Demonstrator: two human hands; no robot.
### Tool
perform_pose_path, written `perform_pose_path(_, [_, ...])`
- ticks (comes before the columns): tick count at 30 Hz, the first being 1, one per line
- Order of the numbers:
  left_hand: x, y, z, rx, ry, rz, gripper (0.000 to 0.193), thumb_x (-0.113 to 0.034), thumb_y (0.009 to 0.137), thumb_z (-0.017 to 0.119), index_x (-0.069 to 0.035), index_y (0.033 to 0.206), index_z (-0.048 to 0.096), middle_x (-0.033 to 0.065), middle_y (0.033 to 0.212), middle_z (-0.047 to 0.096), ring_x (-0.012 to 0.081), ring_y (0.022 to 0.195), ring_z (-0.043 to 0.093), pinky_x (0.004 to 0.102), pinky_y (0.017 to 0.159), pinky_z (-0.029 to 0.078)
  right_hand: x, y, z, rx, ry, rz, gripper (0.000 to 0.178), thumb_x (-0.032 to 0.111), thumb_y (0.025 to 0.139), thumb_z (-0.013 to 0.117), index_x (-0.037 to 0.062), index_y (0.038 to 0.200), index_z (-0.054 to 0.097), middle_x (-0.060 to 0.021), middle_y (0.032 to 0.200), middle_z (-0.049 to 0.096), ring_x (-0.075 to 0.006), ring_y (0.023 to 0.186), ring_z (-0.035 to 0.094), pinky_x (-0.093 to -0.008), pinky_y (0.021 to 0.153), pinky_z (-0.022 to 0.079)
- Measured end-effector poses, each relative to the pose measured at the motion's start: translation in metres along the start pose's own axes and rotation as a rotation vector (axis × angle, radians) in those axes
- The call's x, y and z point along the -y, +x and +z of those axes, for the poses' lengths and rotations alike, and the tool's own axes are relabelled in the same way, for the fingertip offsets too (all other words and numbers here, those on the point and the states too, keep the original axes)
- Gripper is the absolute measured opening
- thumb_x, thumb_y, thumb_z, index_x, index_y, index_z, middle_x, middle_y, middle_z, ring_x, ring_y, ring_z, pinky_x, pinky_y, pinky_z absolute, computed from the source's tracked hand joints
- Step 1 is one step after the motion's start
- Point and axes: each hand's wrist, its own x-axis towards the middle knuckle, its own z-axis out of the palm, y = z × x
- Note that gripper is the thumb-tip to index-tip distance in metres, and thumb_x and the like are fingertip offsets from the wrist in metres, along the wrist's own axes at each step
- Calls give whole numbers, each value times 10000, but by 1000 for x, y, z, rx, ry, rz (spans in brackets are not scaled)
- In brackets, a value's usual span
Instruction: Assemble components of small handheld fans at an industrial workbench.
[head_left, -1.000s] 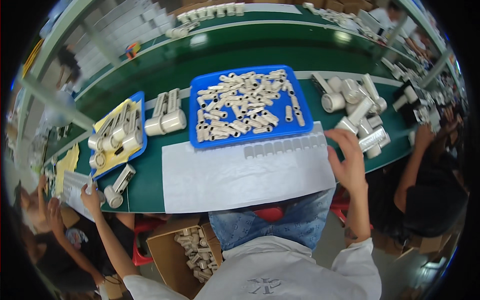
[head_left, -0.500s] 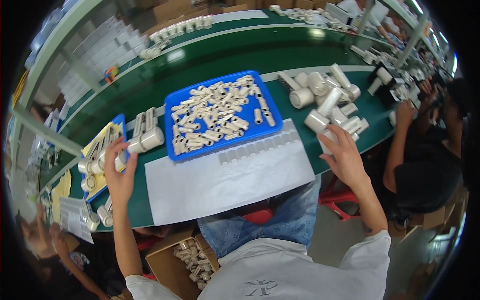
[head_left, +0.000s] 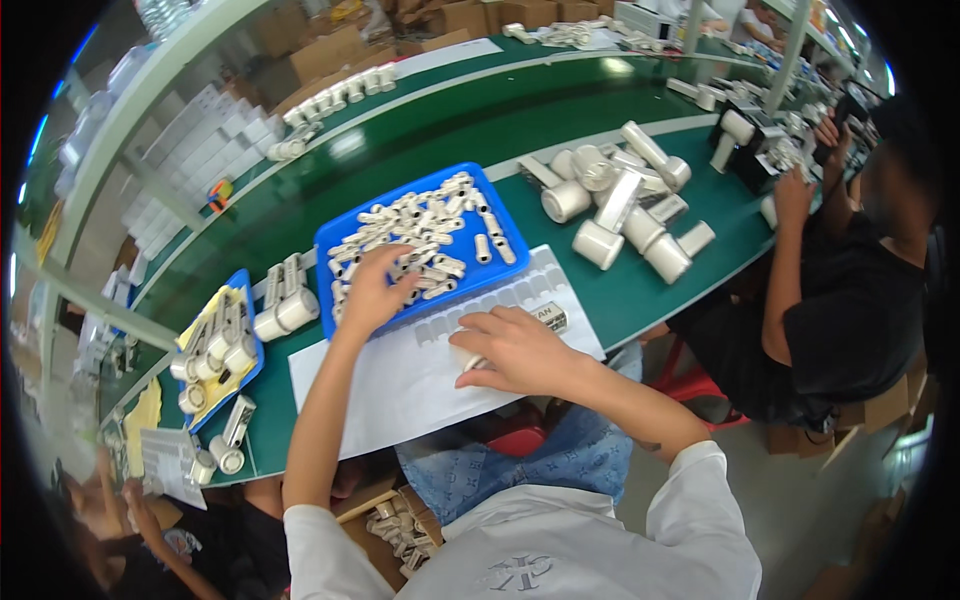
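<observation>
Device of white plastic (head_left: 549, 317), boxy end dark-printed, is gripped by the right hand (head_left: 512, 348) above the white paper sheet (head_left: 385, 405); any grasp by the left hand (head_left: 374, 287) over the blue plastic tray (head_left: 470, 289) cannot be told.

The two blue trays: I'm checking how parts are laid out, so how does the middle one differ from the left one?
The middle tray holds many small white pieces; the left tray holds fewer, bigger white units. The left tray has a yellow sheet under its units; the middle tray shows none. The middle tray looks larger than the left tray. Both are blue and sit on the green table.
</observation>
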Motion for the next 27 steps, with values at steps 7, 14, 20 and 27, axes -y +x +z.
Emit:
perform_pose_path(7, [16,20,24,59,37,-15,368,-185,734,816,-60,1069,726,166,1096,679,356,1053,614,426,928,486,-12,21,21,4,166,232,415,413,895,677,30,1052,682,-182,982,669,-361,945,650,-456,846,503])
perform_pose_path(14, [26,2,34,-214,34,-47,203,-100,760,790,-31,942,731,154,992,716,328,969,652,408,916,487,-53,-32,10,-99,136,57,490,365,860,723,-15,1155,633,-195,1055,621,-372,1078,563,-450,925,455])
perform_pose_path(20, [-47,19,2,-100,-282,-287,202,-60,829,746,7,1018,724,42,818,683,108,723,593,245,656,469,-48,-32,12,13,118,203,455,310,822,760,23,1148,626,-142,1064,576,-311,1069,530,-424,960,409])
perform_pose_path(27, [-104,-6,-7,33,-485,-195,206,-12,796,752,-6,990,682,21,731,640,62,609,536,209,567,405,-28,-22,1,-504,224,145,388,205,874,723,5,1185,605,-126,1056,626,-300,1030,599,-411,911,464])
